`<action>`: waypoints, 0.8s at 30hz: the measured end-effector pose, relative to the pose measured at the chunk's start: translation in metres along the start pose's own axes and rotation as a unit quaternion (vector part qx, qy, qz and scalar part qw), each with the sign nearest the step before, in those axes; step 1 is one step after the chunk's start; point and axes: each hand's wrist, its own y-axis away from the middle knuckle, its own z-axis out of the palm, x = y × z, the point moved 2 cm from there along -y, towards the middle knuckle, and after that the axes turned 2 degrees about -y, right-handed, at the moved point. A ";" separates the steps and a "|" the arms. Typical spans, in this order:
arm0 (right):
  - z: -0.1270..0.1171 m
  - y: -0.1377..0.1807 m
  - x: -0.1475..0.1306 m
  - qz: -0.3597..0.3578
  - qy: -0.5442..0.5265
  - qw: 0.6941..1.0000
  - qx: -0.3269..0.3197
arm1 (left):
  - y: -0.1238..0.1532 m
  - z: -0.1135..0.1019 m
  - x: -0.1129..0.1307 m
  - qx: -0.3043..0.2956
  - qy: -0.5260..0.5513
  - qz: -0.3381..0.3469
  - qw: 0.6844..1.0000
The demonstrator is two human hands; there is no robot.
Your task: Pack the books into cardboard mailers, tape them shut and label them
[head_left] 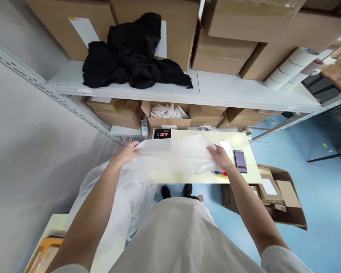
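A translucent white sheet of packing foam or film (pixel 179 153) is stretched between my two hands above the pale yellow table (pixel 247 144). My left hand (pixel 128 152) pinches its left end, beyond the table's left side. At the opposite end my right hand (pixel 220 157) grips it with the thumb on top. A big loose heap of similar white material (pixel 113 201) hangs below my left forearm; whether it joins the sheet I cannot tell. Behind the sheet lies a black book (pixel 162 133) with red characters, partly covered. A phone (pixel 240 161) and a white card (pixel 226 147) lie right of my right hand.
A metal shelf (pixel 156 94) with cartons and black cloth (pixel 130 53) rises behind the table. Tape rolls (pixel 292 68) stand at its right. An open box (pixel 297 216) of flat parcels sits on the blue floor at right. A grey wall (pixel 39 151) bounds the left.
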 end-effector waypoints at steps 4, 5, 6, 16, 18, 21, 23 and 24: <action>0.013 -0.002 0.046 0.016 0.175 0.980 0.092 | -0.015 0.042 0.007 0.021 -0.223 0.000 0.975; 0.017 -0.003 0.056 0.028 0.194 0.975 0.105 | -0.016 0.052 0.008 0.025 -0.254 -0.010 0.967; 0.021 -0.003 0.066 0.038 0.204 0.972 0.113 | -0.017 0.062 0.008 0.026 -0.275 -0.018 0.961; 0.046 -0.003 0.152 0.032 0.212 0.971 0.101 | -0.030 0.110 -0.034 -0.087 -0.298 0.022 0.951; 0.054 -0.002 0.163 0.037 0.229 0.970 0.076 | -0.032 0.119 -0.035 -0.077 -0.330 0.007 0.941; 0.063 0.000 0.171 0.032 0.261 0.964 0.051 | -0.031 0.130 -0.028 -0.056 -0.368 -0.004 0.928; 0.065 0.001 0.170 0.007 0.290 0.955 0.064 | -0.030 0.136 -0.018 -0.007 -0.390 0.025 0.920; 0.067 0.003 0.167 -0.011 0.307 0.949 0.073 | -0.029 0.140 -0.011 0.013 -0.390 0.056 0.919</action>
